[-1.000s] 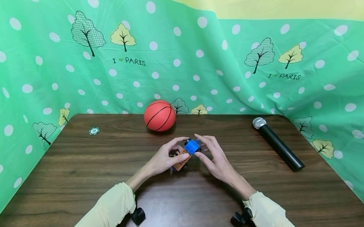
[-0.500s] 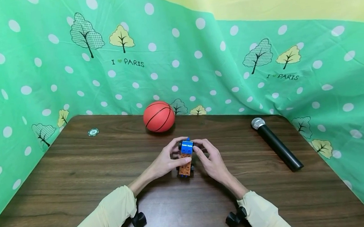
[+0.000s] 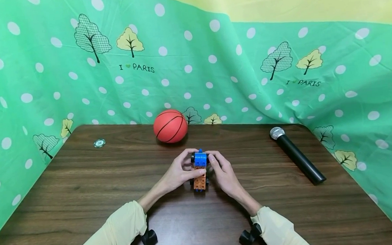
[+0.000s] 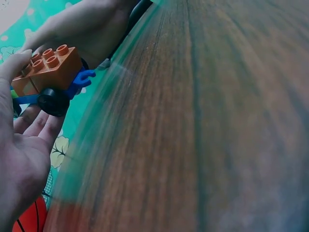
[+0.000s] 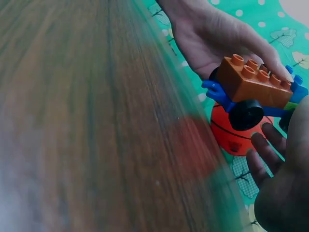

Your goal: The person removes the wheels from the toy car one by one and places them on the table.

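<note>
A green dotted curtain (image 3: 220,76), a brown worktop (image 3: 85,189) and, just below centre, a small toy car (image 3: 199,183).
The curtain fills the head view's upper part, the worktop its lower. A black microphone (image 3: 298,156) lies slantwise at right; a red ball (image 3: 170,126) rests mid-frame near the worktop's back edge. The left hand (image 3: 176,174) grips the toy car, thumb across its orange studs. The right hand (image 3: 224,173) has thumb and forefinger at the blue end; whether they pinch it cannot be told. The toy car sits between both hands, blue end up-frame. A round chip (image 3: 99,143) lies at left.
</note>
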`<state>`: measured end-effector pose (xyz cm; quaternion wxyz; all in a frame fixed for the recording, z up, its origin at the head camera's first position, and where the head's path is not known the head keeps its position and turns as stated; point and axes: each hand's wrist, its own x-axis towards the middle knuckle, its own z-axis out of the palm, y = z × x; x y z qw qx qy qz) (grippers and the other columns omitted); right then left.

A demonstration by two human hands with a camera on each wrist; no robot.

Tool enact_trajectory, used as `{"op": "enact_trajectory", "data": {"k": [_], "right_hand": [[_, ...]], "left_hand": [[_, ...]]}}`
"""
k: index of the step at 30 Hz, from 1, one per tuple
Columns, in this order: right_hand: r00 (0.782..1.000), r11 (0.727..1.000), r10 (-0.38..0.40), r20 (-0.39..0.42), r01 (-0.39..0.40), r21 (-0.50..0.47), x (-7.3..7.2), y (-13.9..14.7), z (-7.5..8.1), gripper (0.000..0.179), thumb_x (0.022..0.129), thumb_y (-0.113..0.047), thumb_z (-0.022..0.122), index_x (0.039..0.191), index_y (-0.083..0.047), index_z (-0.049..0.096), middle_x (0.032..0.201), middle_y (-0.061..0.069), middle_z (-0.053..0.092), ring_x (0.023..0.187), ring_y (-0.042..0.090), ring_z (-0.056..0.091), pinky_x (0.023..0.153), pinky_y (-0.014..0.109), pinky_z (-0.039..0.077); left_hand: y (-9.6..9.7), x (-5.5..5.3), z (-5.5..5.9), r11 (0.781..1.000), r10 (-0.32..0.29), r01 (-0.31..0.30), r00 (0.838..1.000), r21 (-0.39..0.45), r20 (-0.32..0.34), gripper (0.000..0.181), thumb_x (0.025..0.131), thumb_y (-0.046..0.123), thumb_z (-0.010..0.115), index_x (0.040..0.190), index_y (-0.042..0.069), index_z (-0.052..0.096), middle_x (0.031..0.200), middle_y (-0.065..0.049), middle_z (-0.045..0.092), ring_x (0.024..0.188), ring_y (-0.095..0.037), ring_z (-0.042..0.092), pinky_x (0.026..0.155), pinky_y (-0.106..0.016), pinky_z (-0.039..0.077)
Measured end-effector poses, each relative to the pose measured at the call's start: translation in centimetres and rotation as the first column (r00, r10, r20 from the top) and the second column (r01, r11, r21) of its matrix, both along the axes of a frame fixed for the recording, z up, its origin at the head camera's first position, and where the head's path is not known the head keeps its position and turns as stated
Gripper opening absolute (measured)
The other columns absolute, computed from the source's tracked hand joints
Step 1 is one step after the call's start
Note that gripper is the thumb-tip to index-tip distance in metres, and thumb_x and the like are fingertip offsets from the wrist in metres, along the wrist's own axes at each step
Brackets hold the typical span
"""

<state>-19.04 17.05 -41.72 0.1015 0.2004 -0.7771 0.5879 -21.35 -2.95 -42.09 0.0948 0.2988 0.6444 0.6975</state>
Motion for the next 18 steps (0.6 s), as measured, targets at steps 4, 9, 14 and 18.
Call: {"op": "enact_trajectory", "data": {"k": [4,9,14,18], "right_hand": [[1.0,1.0,-0.008,0.009,0.008,-0.012,-0.05,-0.42,-0.03,0.031,0.114,-0.017,0.039,0.129,-0.001,0.061,0.101,0.009,0.061,0.086,0.037,0.056,0.077,0.041,0.049],[1.0,1.0,-0.006,0.021,0.006,-0.021,-0.11,-0.78,-0.14,0.03,0.114,-0.018,0.039,0.13,-0.002,0.059,0.101,0.007,0.059,0.087,0.029,0.055,0.077,0.04,0.048],[1.0,0.999,-0.013,0.016,0.014,-0.034,-0.12,-0.92,-0.26,0.028,0.113,-0.017,0.044,0.129,-0.002,0.06,0.099,0.007,0.058,0.089,0.021,0.054,0.077,0.033,0.046],[0.999,0.999,-0.034,-0.014,0.034,-0.037,-0.2,-0.93,-0.29,0.026,0.112,-0.016,0.048,0.127,-0.002,0.064,0.101,0.008,0.062,0.093,0.02,0.057,0.081,0.028,0.048]], "left_hand": [[0.13,0.02,0.01,1.0,0.014,-0.015,1.0,0.009,0.012,0.054,0.093,0.003,0.075,0.138,0.0,0.046,0.111,-0.022,0.07,0.092,-0.028,0.073,0.08,-0.034,0.06],[0.14,0.09,0.09,1.0,0.021,-0.022,1.0,0.012,0.021,0.054,0.092,0.001,0.075,0.138,-0.001,0.046,0.11,-0.023,0.07,0.091,-0.028,0.072,0.079,-0.033,0.059],[0.09,0.11,0.11,1.0,0.019,-0.02,1.0,0.011,0.024,0.054,0.093,0.006,0.077,0.138,0.001,0.047,0.113,-0.024,0.071,0.096,-0.032,0.073,0.083,-0.036,0.06],[0.12,0.01,0.03,0.999,0.033,-0.033,0.999,0.017,0.023,0.054,0.093,0.01,0.079,0.137,0.001,0.049,0.113,-0.024,0.07,0.098,-0.032,0.073,0.085,-0.039,0.06]]}}
